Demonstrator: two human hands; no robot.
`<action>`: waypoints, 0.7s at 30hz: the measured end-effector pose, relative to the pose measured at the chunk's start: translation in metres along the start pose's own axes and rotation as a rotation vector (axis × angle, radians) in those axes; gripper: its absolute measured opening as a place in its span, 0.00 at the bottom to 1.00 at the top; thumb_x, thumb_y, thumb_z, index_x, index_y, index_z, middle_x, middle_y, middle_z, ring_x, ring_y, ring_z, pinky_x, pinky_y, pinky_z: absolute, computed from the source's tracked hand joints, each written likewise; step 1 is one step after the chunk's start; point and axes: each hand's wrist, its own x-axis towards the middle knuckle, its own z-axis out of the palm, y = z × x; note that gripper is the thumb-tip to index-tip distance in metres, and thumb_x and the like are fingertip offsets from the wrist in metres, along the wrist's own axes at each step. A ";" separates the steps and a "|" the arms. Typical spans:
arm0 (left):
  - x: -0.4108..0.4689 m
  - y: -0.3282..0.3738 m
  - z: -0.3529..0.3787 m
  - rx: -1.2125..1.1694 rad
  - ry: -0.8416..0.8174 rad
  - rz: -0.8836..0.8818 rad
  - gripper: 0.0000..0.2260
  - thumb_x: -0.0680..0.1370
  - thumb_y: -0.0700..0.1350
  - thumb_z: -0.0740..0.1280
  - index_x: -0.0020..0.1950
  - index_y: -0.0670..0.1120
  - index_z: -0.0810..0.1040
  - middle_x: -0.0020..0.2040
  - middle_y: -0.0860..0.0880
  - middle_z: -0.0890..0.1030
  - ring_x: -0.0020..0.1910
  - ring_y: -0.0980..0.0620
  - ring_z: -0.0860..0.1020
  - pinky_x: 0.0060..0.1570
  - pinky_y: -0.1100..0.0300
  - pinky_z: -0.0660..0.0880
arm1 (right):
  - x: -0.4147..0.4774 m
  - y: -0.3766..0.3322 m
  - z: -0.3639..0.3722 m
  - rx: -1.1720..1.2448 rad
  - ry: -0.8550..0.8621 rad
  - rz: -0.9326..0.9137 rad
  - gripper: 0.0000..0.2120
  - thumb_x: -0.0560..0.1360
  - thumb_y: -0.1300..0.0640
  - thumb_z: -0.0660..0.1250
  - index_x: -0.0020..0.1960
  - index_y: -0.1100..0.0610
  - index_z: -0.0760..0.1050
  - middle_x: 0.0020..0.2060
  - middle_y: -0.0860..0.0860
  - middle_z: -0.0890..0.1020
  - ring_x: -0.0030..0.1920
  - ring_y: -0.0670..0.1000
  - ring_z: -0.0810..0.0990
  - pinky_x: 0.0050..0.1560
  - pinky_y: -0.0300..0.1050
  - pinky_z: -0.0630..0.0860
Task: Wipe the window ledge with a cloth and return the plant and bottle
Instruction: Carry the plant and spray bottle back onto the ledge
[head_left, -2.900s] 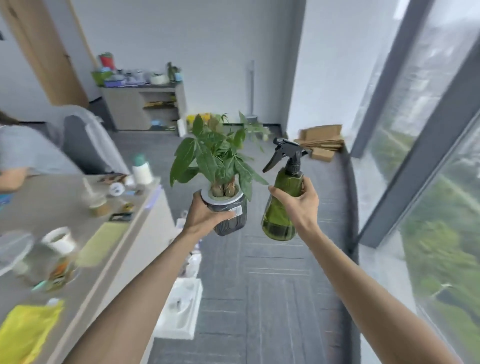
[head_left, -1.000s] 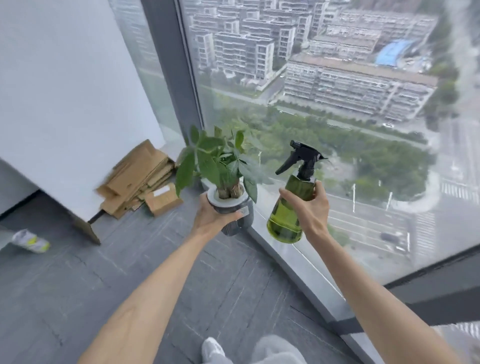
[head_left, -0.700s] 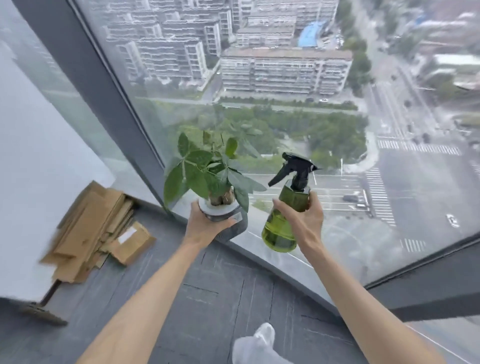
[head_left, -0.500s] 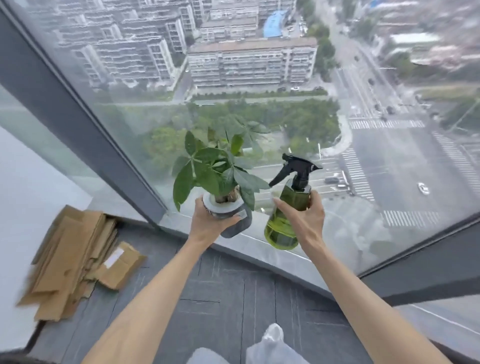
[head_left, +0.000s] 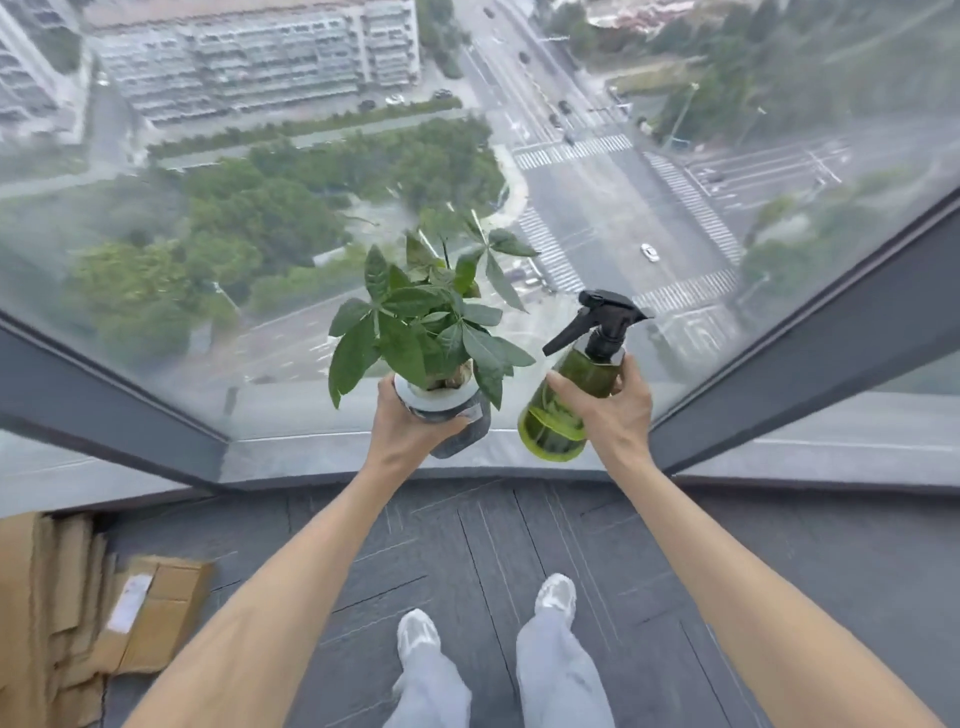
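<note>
I am holding the plant (head_left: 434, 364) upright in my closed left hand (head_left: 415, 423) and the bottle (head_left: 569, 402), slightly tilted, in my closed right hand (head_left: 608, 410), both hovering side by side with the window ledge (head_left: 311, 452) lying directly below and just ahead.

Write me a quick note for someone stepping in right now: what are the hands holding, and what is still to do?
Left hand: gripping the potted plant by its grey pot, held above the window ledge.
Right hand: wrapped around the green spray bottle, also in the air over the ledge.
Done: both items carried to the window. No cloth is in view, so whether the ledge was wiped cannot be told from here.
Left: set the plant and the bottle down on the ledge and let go.
</note>
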 end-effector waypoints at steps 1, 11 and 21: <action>0.002 -0.007 0.003 0.001 -0.016 0.006 0.31 0.59 0.45 0.85 0.51 0.56 0.67 0.52 0.53 0.78 0.50 0.64 0.79 0.47 0.65 0.77 | -0.003 0.008 0.001 -0.014 0.014 0.009 0.23 0.62 0.47 0.82 0.51 0.50 0.76 0.45 0.46 0.84 0.47 0.45 0.83 0.53 0.52 0.81; 0.042 -0.118 0.080 0.121 -0.172 0.014 0.41 0.56 0.58 0.82 0.62 0.51 0.65 0.58 0.53 0.78 0.55 0.53 0.78 0.50 0.58 0.76 | 0.028 0.155 0.010 -0.080 0.150 0.054 0.25 0.59 0.42 0.81 0.52 0.47 0.77 0.46 0.42 0.84 0.51 0.46 0.82 0.57 0.53 0.79; 0.124 -0.305 0.235 0.085 -0.122 0.126 0.34 0.57 0.51 0.85 0.54 0.54 0.67 0.51 0.54 0.77 0.49 0.56 0.79 0.50 0.55 0.79 | 0.106 0.412 0.028 -0.106 0.206 -0.008 0.25 0.63 0.45 0.81 0.53 0.51 0.75 0.46 0.44 0.82 0.48 0.44 0.80 0.52 0.44 0.75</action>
